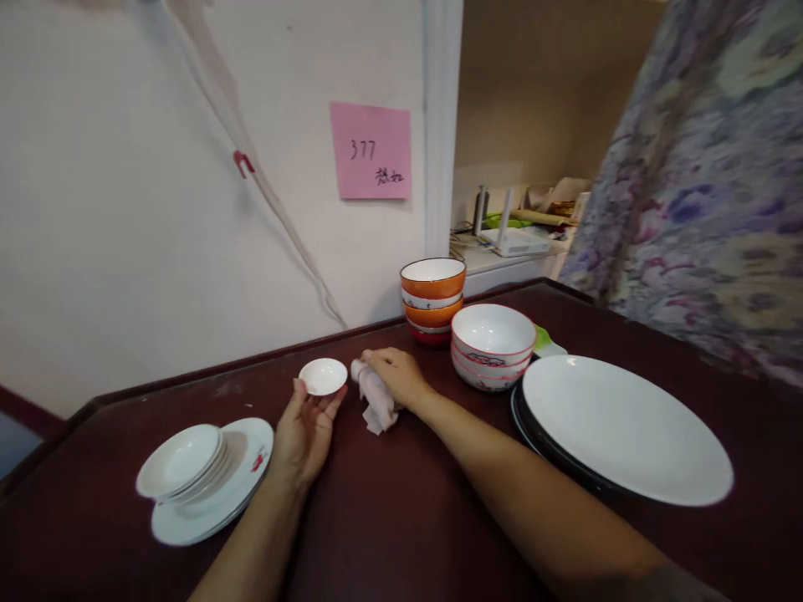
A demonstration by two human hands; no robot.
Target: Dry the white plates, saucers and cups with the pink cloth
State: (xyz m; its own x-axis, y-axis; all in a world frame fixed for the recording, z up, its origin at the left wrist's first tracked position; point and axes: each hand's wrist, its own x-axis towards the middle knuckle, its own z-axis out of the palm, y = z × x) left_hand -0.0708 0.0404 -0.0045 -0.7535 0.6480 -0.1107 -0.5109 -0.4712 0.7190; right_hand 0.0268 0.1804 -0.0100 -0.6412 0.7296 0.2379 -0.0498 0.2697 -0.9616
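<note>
My left hand (305, 431) holds a small white saucer (322, 375) by its near rim, just above the dark table (401, 518). My right hand (396, 374) is closed on a crumpled white cloth (376, 401), which rests on the table right beside the saucer. Both forearms reach in from the bottom edge.
A stack of small white dishes (181, 461) sits on a white plate (242, 477) at the left. Stacked orange bowls (433, 299) and white patterned bowls (493, 344) stand behind. A large white oval platter (624, 428) lies at the right. A floral curtain (708, 184) hangs beyond.
</note>
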